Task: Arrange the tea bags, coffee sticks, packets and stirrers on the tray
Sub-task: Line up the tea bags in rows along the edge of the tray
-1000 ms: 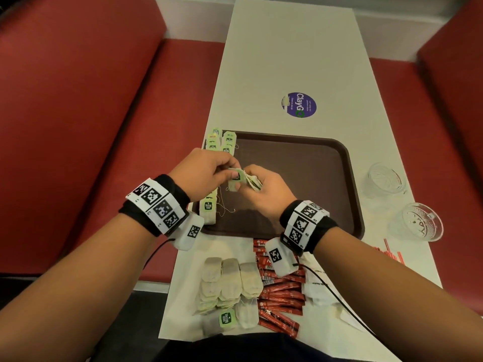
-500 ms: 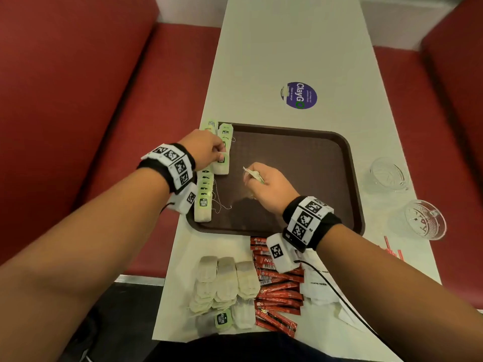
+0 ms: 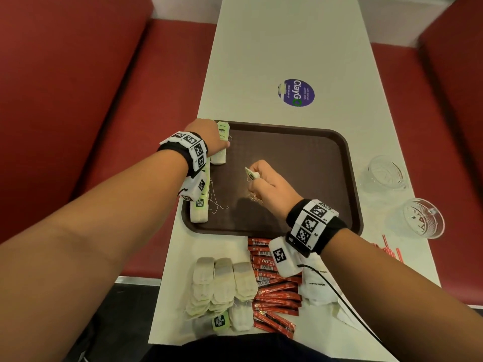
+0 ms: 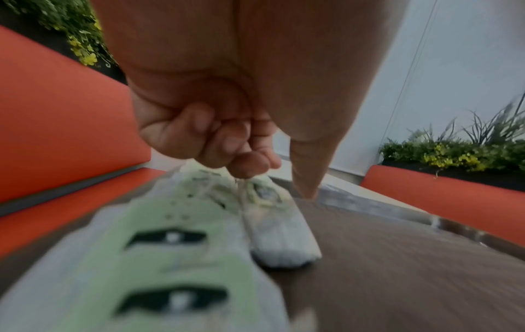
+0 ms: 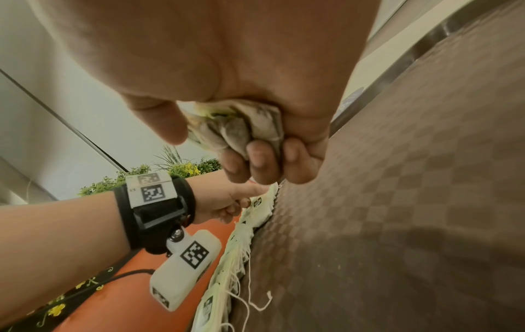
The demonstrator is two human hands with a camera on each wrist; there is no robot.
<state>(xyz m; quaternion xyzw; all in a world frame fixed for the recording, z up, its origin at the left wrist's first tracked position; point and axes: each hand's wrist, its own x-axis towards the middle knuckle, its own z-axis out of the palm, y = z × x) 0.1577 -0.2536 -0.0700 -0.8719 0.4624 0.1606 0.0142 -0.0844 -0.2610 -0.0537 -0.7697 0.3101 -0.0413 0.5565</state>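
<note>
Over the dark brown plastic tray (image 3: 300,142) the right hand (image 3: 266,184) hovered near the middle, fingers curled tight around a crumpled bunch of tea bags (image 5: 241,125), a green tag poking out past the thumb. At ten o'clock on the tray, the left hand (image 3: 209,134) was down on the short second row of green-tagged tea bags (image 3: 220,147), its three outer fingers tucked into the palm in the left wrist view; whether the thumb and forefinger pinched a bag there, I could not tell. A longer row of the same bags (image 3: 200,207) ran along the tray's nine o'clock edge, strings trailing loose onto the tray floor. On the white table (image 3: 287,35) at six o'clock lay stacked plain tea bags (image 3: 224,280), with red coffee sticks (image 3: 277,293) beside them and white paper packets (image 3: 318,286) to their right. Two clear glass dishes (image 3: 386,176) sat at three o'clock off the tray, red stirrers (image 3: 392,252) nearby.
</note>
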